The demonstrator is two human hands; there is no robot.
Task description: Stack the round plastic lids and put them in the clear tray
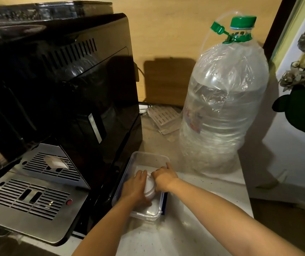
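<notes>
Hands, left [136, 189] and right [163, 179], grip white lids [150, 189] inside clear tray [148, 156]; no legible writing.

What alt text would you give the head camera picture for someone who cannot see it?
Two bare hands, the left hand and right hand, hold a stack of round white lids inside a clear tray on a pale counter. A black coffee machine stands on the left, a large bag-covered water bottle behind.
</notes>
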